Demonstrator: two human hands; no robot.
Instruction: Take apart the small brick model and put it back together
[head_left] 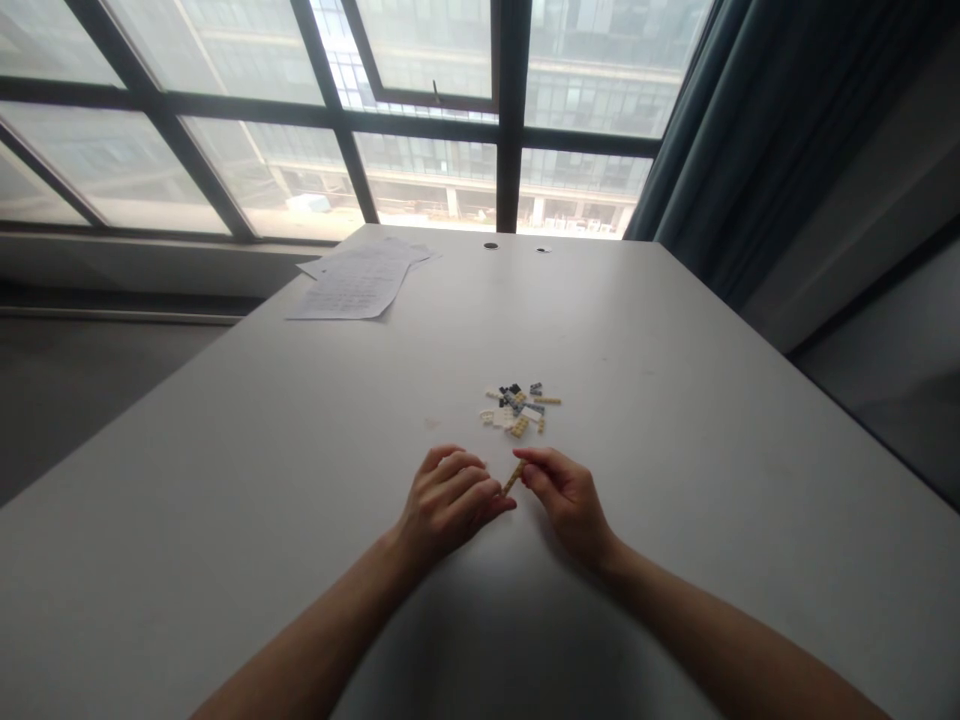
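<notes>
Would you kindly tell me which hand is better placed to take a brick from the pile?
Likely the right hand: it is nearer the pile, though it and the left hand hold the tan strip.

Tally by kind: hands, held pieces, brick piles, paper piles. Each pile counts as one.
Bare left hand and bare right hand: 2
Held tan studded plastic strip: 1
Pile of small mixed-colour plastic bricks: 1
Pile of printed white paper sheets: 1
Total: 5

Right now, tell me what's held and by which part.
A tan strip: the right hand pinches its far end, the left hand grips its near end.
</notes>
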